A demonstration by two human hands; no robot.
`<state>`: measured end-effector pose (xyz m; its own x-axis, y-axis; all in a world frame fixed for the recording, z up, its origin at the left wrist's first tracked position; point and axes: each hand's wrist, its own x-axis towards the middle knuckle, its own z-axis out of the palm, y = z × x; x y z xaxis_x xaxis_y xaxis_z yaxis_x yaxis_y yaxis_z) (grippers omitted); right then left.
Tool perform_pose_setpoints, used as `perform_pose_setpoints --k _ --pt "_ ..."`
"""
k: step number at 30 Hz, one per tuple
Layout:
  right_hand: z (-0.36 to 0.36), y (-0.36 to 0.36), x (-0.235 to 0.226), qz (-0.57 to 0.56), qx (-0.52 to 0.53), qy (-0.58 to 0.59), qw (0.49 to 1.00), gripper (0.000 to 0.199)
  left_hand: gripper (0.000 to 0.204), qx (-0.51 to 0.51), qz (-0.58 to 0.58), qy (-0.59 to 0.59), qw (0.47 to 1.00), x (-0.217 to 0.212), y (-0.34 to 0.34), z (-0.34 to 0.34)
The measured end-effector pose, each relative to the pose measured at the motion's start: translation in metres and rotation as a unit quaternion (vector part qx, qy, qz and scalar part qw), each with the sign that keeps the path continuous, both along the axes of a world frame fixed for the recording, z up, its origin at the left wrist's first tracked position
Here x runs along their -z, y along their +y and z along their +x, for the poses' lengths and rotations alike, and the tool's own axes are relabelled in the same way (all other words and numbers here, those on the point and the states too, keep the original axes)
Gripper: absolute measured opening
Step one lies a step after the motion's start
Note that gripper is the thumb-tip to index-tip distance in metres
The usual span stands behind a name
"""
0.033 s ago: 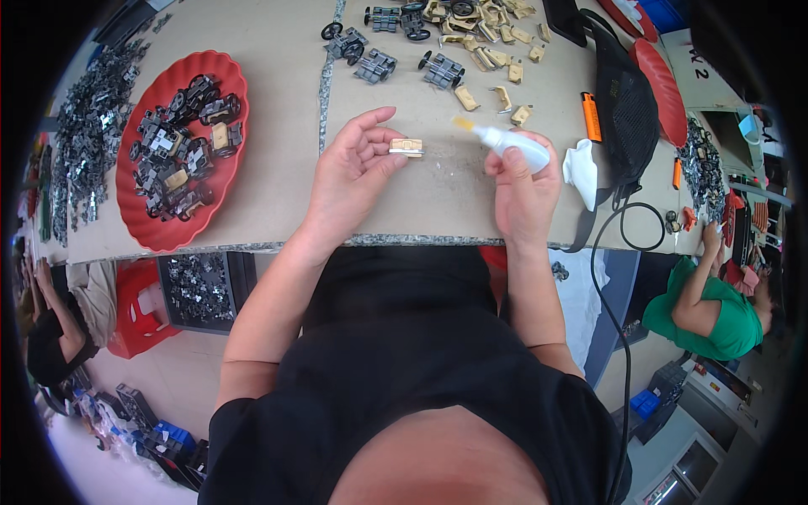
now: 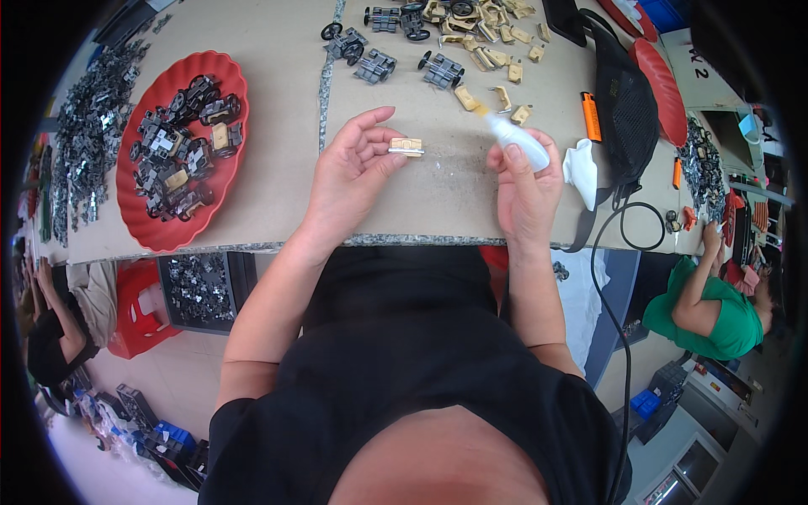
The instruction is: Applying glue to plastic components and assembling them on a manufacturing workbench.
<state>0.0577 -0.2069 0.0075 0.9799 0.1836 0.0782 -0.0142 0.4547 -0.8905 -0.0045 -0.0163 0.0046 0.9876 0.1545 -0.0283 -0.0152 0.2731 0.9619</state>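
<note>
While chassis [image 2: 443, 72] lie beyond it, the curled left hand [image 2: 349, 168] pinches a beige part [image 2: 406, 146], the right hand [image 2: 528, 181] a squeeze-bottle [image 2: 515, 140].

On the right of the table, an orange object [image 2: 591, 118] is set just beside a black bag [image 2: 624, 105], and a black cable [image 2: 629, 370] is looped near it and draped over the edge. Farther right, a green top [image 2: 703, 313] is worn by a co-worker; at left, a red chair [image 2: 139, 313] is partly hidden.
</note>
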Motion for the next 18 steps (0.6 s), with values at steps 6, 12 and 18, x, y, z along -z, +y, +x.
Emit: perform_pose_setpoints --k 6,12,18 --pt "0.022 -0.015 -0.001 -0.096 0.081 0.002 0.992 0.036 0.047 0.007 0.006 -0.001 1.0 0.001 0.0 0.005" --pt "0.029 -0.027 0.006 -0.134 0.085 0.013 0.987 0.037 0.048 0.023 0.006 0.007 1.0 -0.003 -0.004 0.004" --pt "0.026 -0.032 0.01 -0.202 0.104 -0.039 0.973 0.034 0.048 0.062 0.02 0.013 0.998 -0.013 -0.009 0.008"
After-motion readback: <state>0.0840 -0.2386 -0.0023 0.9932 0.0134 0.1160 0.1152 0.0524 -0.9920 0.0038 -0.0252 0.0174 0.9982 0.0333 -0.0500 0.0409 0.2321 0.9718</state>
